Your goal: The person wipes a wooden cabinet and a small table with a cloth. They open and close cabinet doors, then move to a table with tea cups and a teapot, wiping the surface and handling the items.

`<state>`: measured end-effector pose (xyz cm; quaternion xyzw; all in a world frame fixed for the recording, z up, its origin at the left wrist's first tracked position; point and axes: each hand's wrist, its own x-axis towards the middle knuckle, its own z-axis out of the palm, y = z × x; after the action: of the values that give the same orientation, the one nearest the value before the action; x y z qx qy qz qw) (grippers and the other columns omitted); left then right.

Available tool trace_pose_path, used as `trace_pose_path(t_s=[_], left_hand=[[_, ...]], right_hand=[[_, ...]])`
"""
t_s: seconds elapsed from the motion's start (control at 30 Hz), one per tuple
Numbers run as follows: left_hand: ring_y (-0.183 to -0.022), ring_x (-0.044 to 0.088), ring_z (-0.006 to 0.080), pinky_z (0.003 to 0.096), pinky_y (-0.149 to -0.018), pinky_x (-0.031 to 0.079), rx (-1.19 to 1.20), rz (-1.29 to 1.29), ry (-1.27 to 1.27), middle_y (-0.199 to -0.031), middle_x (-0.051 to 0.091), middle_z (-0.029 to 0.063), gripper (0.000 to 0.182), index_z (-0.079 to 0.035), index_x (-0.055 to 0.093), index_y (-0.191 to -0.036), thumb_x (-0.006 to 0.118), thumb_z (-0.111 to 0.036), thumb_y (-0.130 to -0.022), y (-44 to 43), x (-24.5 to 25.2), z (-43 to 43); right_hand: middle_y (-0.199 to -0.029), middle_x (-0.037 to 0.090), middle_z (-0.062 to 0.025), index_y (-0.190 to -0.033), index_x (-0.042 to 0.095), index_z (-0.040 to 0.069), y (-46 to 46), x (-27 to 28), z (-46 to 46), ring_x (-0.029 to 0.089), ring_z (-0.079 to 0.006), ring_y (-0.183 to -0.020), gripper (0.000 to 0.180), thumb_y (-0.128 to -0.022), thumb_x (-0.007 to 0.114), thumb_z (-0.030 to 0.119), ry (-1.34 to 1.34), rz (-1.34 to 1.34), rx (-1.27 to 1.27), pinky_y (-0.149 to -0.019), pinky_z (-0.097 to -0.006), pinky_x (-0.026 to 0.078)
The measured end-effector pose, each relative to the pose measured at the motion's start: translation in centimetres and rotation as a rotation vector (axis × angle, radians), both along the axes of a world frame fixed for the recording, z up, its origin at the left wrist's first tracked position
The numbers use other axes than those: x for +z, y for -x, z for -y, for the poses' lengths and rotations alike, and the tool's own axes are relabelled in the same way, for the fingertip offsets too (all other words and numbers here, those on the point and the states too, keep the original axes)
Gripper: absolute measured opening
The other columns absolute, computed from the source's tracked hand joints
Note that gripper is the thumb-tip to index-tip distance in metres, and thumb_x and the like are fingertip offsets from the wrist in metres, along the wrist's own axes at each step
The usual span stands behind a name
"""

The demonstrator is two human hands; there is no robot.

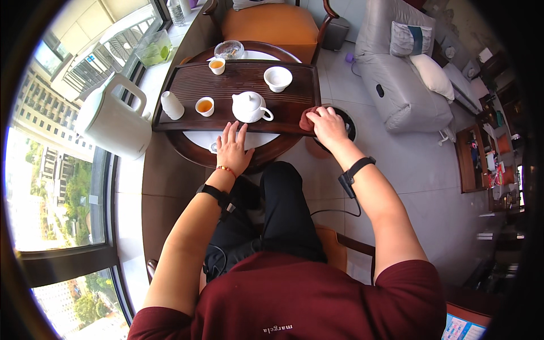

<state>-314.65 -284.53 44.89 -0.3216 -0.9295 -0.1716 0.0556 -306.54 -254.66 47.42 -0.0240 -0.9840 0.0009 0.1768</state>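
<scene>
My right hand (329,125) grips a reddish-brown cloth (307,119) at the near right corner of a dark wooden tea tray (293,104). Fingers spread and holding nothing, my left hand (233,146) is at the tray's near edge; whether it touches is unclear. Just beyond its fingertips stands a white teapot (248,108), handle to the right. Left of the pot is a small cup of amber tea (205,106), and farther left a stack of white cups (172,105). Another filled cup (217,66) and a white lidless bowl (278,79) stand at the back.
A white electric kettle (114,114) stands on the windowsill at left. Behind the tray, a glass ashtray (229,50) sits on the round table (272,155). A round bin (350,127) is beneath my right hand. An orange-seated armchair (270,23) and grey recliner (408,97) stand beyond.
</scene>
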Motion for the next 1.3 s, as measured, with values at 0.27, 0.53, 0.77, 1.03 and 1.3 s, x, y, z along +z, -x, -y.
trace_pose_path(t_s=[0.27,0.53,0.77,1.03,1.3], left_hand=[[-0.146,0.019,0.0389,0.0594,-0.112,0.029,-0.005,0.031,0.006,-0.155,0.027,0.0161,0.077,-0.026,0.036,-0.149,0.074,-0.030,-0.082,-0.8,0.0,-0.6],[-0.148,0.014,0.0417,0.0642,-0.111,0.027,0.004,0.107,0.029,-0.157,0.023,0.0180,0.077,-0.029,0.037,-0.149,0.073,-0.031,-0.081,-1.0,1.0,-0.8],[-0.148,0.013,0.0407,0.0647,-0.111,0.028,0.007,0.141,0.045,-0.155,0.025,0.0164,0.077,-0.028,0.037,-0.149,0.072,-0.030,-0.080,-0.6,1.4,-0.8],[-0.148,0.013,0.0407,0.0659,-0.111,0.025,0.019,0.161,0.025,-0.154,0.025,0.0165,0.074,-0.027,0.041,-0.147,0.072,-0.029,-0.080,-0.5,1.5,-1.0],[-0.149,0.012,0.0409,0.0655,-0.113,0.023,0.026,0.136,0.056,-0.156,0.023,0.0175,0.074,-0.029,0.038,-0.148,0.070,-0.029,-0.081,-0.6,1.4,-1.1]], right_hand=[[-0.108,0.061,-0.0107,-0.100,0.068,0.014,-0.8,2.7,-0.8,0.060,-0.0333,-0.102,0.018,-0.083,0.064,0.019,0.229,0.031,-0.258,-0.086,-0.0449,0.052],[-0.105,0.055,-0.0146,-0.092,0.064,0.007,2.1,0.2,-1.1,0.057,-0.0360,-0.101,0.010,-0.084,0.064,0.012,0.219,0.022,-0.163,-0.085,-0.0468,0.052],[-0.111,0.057,-0.0124,-0.101,0.070,0.010,9.8,0.8,-5.1,0.057,-0.0344,-0.105,0.023,-0.088,0.052,0.010,0.156,0.085,-0.214,-0.089,-0.0450,0.051],[-0.114,0.057,-0.0076,-0.097,0.074,0.017,17.2,1.4,-8.8,0.055,-0.0302,-0.110,0.022,-0.091,0.054,0.024,0.143,0.130,-0.323,-0.095,-0.0416,0.048],[-0.119,0.056,-0.0139,-0.117,0.067,0.017,16.2,0.8,-9.7,0.058,-0.0360,-0.110,0.028,-0.090,0.058,0.016,0.097,0.262,-0.312,-0.095,-0.0457,0.049]])
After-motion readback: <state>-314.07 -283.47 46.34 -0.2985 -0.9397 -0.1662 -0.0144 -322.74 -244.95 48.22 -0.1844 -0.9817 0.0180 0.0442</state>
